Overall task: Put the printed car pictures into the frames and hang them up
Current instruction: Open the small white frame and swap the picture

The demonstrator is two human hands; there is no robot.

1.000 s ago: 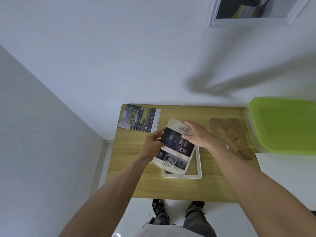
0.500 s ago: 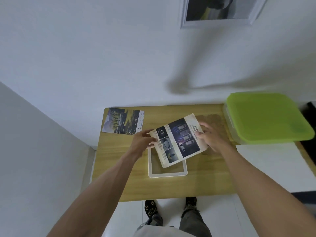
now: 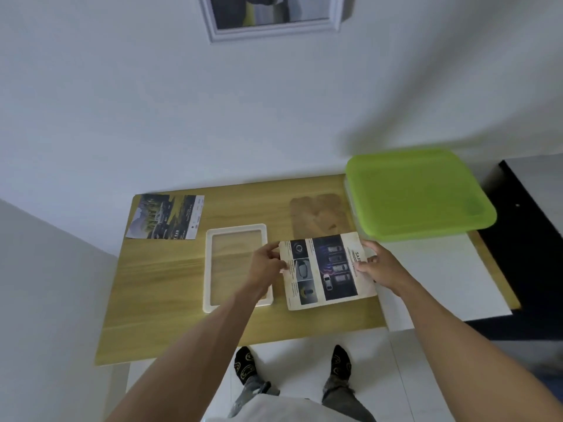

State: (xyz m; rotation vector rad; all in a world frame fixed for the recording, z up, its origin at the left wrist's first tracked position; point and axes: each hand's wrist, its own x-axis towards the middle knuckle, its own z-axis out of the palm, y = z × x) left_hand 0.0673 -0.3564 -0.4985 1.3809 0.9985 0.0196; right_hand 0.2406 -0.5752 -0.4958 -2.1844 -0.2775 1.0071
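Head view is showing a wooden table (image 3: 170,278) pushed against the wall, and going from its left end a second car print (image 3: 166,216) is lying flat at the far corner, probably parked there to wait its turn while the first sheet is being dealt with. Next to it a white frame (image 3: 207,269) is lying flat with the wood showing through its opening, which suggests it is sitting ready to take a picture. The left hand (image 3: 264,265) is reaching over the frame's right side and pinching the left edge of the car picture (image 3: 326,270) between thumb and fingers, while the right hand (image 3: 379,266) is pinching the opposite edge, near the heading. Holding both short edges is keeping the thin sheet taut and level, likely so it can be squared up before going in. The sheet is sitting just right of the frame, printed side up, low over the table; whether it is touching the wood I cannot tell. Behind it a brown backing board (image 3: 320,214) is lying apart, presumably taken out so the frame is open. Farther right a green-lidded box (image 3: 417,193) is standing at the table's end, and above, a framed picture (image 3: 268,16) is already hanging on the wall.
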